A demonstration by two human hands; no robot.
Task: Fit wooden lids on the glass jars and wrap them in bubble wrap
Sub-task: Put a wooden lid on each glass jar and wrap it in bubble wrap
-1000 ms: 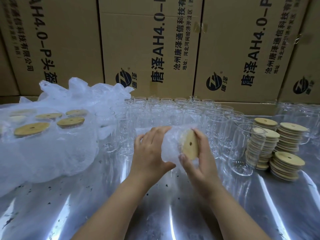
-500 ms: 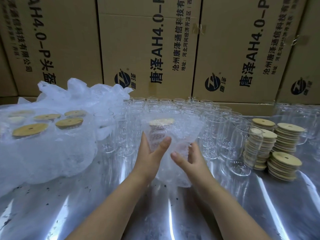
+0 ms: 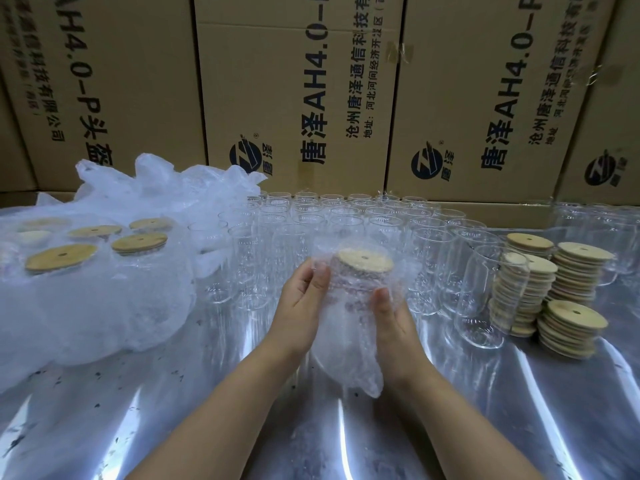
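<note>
Head view: a clear glass jar (image 3: 356, 292) stands upright between the hands, long axis vertical, its round wooden lid (image 3: 365, 261) facing up (small hole showing). Translucent bubble wrap (image 3: 346, 358) sheathes it and trails below. The left hand (image 3: 301, 306) and right hand (image 3: 391, 320) clasp opposite sides. Beyond the hands stand uncapped glass jars (image 3: 346, 216). To their left a clear plastic bag (image 3: 104, 306) holds lidded jars (image 3: 138, 242). To their right are stacked wooden lids (image 3: 571, 327).

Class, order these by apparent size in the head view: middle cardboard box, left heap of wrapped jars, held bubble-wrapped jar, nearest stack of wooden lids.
1. middle cardboard box
2. heap of wrapped jars
3. bubble-wrapped jar
4. nearest stack of wooden lids, though the jar may be nearer the camera
</note>
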